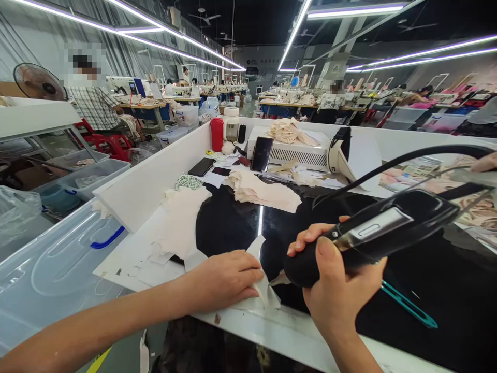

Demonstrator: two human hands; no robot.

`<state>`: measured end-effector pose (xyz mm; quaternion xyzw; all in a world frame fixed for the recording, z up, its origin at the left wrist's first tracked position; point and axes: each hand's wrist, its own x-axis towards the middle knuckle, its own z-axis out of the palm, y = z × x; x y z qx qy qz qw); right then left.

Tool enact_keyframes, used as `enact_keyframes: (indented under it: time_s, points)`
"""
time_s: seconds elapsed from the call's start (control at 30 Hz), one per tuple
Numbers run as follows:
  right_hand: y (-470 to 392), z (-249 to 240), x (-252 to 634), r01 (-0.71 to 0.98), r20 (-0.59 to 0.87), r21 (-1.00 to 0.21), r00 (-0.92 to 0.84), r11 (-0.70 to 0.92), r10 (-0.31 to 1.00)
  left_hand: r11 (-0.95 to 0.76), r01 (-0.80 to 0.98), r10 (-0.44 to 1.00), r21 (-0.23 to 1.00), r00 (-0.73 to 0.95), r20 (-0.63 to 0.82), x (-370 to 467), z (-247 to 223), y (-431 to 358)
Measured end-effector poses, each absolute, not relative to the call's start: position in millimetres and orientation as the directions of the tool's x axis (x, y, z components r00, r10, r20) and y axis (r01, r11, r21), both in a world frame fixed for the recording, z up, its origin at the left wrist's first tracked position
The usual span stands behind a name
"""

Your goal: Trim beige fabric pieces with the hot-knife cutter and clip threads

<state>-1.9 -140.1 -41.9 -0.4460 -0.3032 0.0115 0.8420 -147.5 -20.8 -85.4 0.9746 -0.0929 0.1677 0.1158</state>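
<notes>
My left hand rests near the table's front edge, its fingers together on a small cream fabric piece. Part of that piece stands up past the fingertips, and part is hidden beneath them. My right hand is wrapped round a black corded handheld tool with a rounded nose and a silver plate on its side. The nose is just right of the fabric; whether they touch I cannot tell. Beyond my left hand lie cream fabric pieces, and a layered stack of fabric is farther back.
A teal slim tool lies on the black work surface. Phones, a red bottle and a white vented box stand at the back. A black cable arches at right. Plastic bins are at left.
</notes>
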Motion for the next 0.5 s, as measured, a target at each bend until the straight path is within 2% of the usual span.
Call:
enact_keyframes:
  time_s: [0.5]
  points:
    - [-137.5,-35.7,-3.0,0.223,0.454,-0.770,0.850,0.598,0.267,-0.963,-0.219,-0.163,0.155,0.937,0.307,-154.8,-90.7,-15.9]
